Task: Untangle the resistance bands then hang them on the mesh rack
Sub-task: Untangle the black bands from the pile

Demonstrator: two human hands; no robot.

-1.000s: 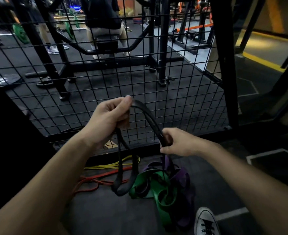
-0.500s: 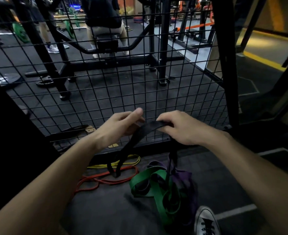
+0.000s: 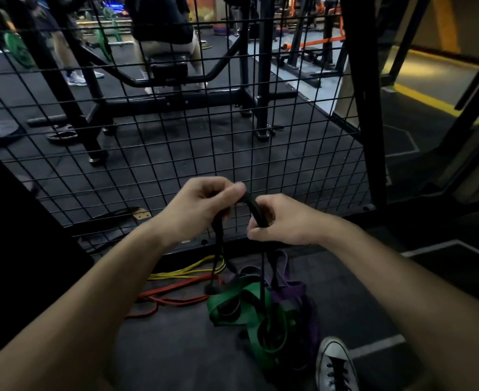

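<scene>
From the head view, the left hand [image 3: 201,210] and the right hand [image 3: 282,221] were raised close together in front of the mesh rack [image 3: 153,165], both holding one black band [image 3: 256,211]. The left hand's grip was curled tight, thumb pressed over the top of the band's arch, fingers folded under it. The right hand's grip was likewise curled, pinching the band just right of the left hand, where the arch bent down. From the two hands the band's strands hung down toward the floor [image 3: 176,348], one strand below each hand, and reached into the pile beneath.

That pile lay on the floor near the foot of the rack: a green band [image 3: 232,306] looped and folded over itself, with a purple band [image 3: 300,294] tangled just to its right and partly behind it. How the black strands ran through the green and purple loops could not be told. To the left of the pile lay a red band [image 3: 173,299] in loose curves, and farther toward the rack a yellow band [image 3: 187,270], its right end beside the hanging black strand.

At the near right edge a grey sneaker [image 3: 335,365] with dark laces stood on the floor, just beside the pile. Beyond the rack, gym machines and a seated person [image 3: 162,29] showed dimly.
</scene>
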